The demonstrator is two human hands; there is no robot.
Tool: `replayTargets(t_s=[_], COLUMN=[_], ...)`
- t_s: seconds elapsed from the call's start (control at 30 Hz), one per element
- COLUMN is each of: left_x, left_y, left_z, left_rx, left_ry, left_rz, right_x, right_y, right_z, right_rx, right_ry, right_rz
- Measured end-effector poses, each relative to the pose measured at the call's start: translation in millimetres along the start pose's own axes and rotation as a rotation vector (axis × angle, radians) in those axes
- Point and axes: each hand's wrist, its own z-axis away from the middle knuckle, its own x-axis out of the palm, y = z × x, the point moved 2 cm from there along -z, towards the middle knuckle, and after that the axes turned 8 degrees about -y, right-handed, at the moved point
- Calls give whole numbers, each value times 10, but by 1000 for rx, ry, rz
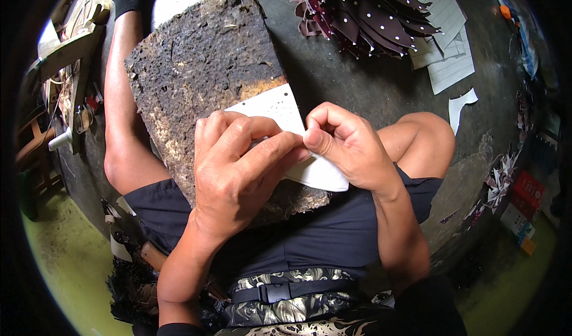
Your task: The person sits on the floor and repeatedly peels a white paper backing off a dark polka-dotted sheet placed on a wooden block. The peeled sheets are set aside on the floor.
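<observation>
A white, flat, pointed piece point(275, 104) with small dark dots lies on a thick, rough, dark board point(202, 56) that slants across my lap. My left hand point(235, 163) rests over the middle of the piece, its thumb and forefinger pinched at the right edge. Against those fingertips, my right hand point(348, 145) pinches the same edge with thumb and curled forefinger. Between the fingertips the edge is mostly hidden, so anything small held there cannot be made out. The piece's lower tip point(333, 178) shows below the hands.
Dark polka-dotted fabric pieces point(375, 20) are heaped at the far right, beside lined paper sheets point(450, 56). A white scrap point(462, 106) lies on the floor by my right knee. At the left stands a wooden frame point(74, 62); shredded scraps point(503, 181) lie at the right.
</observation>
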Motion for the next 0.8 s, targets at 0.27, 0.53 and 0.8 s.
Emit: replayTargets(t_s=[0.27,0.53,0.8], left_x=[21,-21,0], left_y=[6,-9,-9], left_z=[-17,-19,-21], left_rx=[-14,-37,-25], left_ry=[35,14,19], left_rz=[20,47,28], right_x=[-21,-16,-14], right_y=[23,42,24], right_z=[-10,-20,-35], right_rx=[21,19,35], right_ry=[-75,-87,-89], right_rz=[-356,-394,-354])
